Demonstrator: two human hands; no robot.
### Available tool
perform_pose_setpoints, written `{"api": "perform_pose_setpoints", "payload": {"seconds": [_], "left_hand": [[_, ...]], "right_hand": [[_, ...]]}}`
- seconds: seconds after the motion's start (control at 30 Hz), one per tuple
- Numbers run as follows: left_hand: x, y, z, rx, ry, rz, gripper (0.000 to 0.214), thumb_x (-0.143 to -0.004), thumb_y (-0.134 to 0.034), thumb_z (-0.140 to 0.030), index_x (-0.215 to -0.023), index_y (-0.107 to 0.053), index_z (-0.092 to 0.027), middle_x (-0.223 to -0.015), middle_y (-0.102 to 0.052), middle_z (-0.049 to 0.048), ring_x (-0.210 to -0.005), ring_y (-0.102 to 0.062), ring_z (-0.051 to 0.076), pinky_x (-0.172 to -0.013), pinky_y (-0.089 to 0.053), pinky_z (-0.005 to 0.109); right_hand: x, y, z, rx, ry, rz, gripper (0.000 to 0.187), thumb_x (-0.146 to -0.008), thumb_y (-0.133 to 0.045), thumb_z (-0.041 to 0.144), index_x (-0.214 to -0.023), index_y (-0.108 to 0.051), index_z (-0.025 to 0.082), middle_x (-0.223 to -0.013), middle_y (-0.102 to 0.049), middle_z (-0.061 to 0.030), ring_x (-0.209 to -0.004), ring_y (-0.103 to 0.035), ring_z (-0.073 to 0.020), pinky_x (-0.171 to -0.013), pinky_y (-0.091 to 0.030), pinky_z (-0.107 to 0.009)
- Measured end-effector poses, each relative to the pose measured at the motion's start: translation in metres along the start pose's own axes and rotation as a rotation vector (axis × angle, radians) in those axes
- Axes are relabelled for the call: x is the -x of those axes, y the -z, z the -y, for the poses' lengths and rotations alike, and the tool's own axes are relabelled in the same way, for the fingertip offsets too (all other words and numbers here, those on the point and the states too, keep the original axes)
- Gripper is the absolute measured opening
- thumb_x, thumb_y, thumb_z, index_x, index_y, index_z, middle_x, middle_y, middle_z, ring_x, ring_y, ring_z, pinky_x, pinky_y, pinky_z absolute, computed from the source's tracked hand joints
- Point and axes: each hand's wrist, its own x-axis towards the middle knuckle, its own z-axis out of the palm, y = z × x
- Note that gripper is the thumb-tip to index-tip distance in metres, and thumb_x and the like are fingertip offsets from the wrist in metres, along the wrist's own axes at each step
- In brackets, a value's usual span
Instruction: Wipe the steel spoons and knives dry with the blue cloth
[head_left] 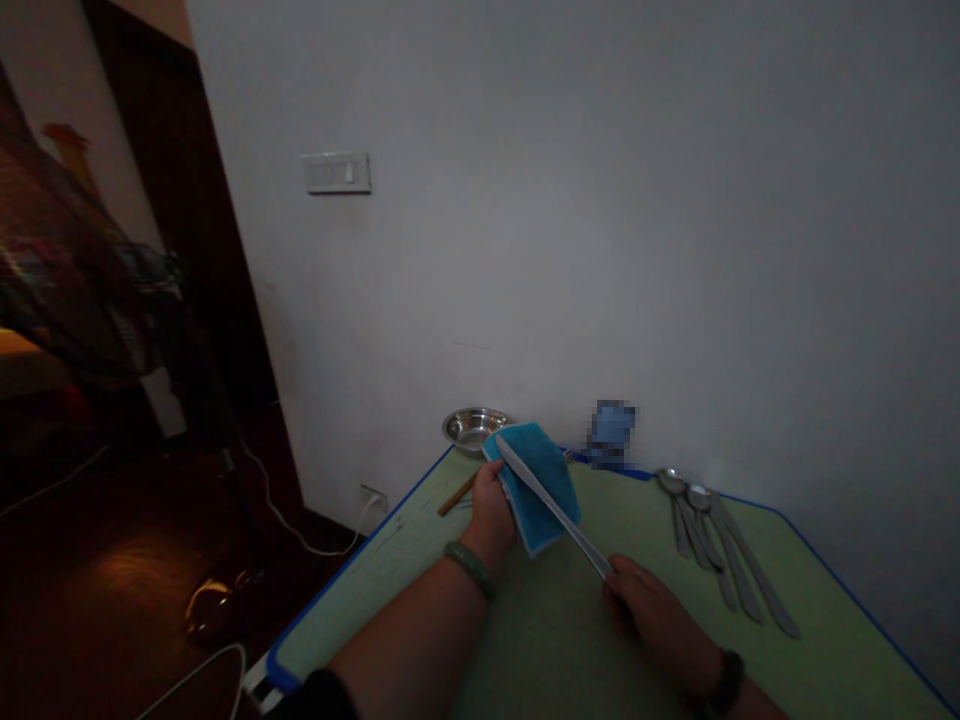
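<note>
My left hand point(493, 505) is closed on a blue cloth point(551, 470) with a pale edge, held up over the table. Across the cloth lies the blade of a silver table knife point(559, 512), its tip up and to the left. The knife's lower end sits in my closed right hand point(649, 605). Behind the cloth, a shiny metal bowl point(474, 428) stands at the far left corner. A brown stick-like thing point(456, 496) lies partly hidden behind my left hand. On the right, several spoons point(699, 498) and knives point(757, 570) lie side by side.
The green table point(817, 610) has a blue edge and meets the wall point(600, 250). A blurred-out bluish item point(612, 432) stands at the back. On the left are a pedestal fan point(142, 270), a white cable point(281, 515) and a wall socket point(373, 498).
</note>
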Motion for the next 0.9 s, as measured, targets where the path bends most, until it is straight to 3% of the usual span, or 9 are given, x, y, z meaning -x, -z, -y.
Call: {"api": "perform_pose_setpoints", "payload": {"seconds": [0.5, 0.9], "left_hand": [[-0.001, 0.0024, 0.0014, 0.035, 0.027, 0.076, 0.046, -0.068, -0.046, -0.038, -0.098, -0.058, -0.006, -0.083, -0.066, 0.0151, -0.086, -0.059, 0.033, -0.088, -0.034, 0.05], [-0.0005, 0.0013, 0.0012, 0.033, 0.021, 0.05, 0.044, -0.068, -0.046, -0.036, -0.096, -0.059, -0.005, -0.08, -0.067, 0.0149, -0.082, -0.06, 0.033, -0.087, -0.034, 0.05]], "right_hand": [[-0.0003, 0.0003, -0.0008, 0.03, 0.016, -0.01, 0.026, -0.08, -0.029, 0.03, -0.059, -0.04, 0.02, -0.056, -0.042, 0.0034, -0.055, -0.041, -0.0111, -0.056, -0.034, -0.024], [0.0002, -0.0009, 0.0038, -0.006, -0.036, 0.0, 0.024, -0.079, -0.032, 0.033, -0.059, -0.04, 0.02, -0.055, -0.041, 0.0042, -0.053, -0.041, -0.0107, -0.054, -0.034, -0.023]]}}
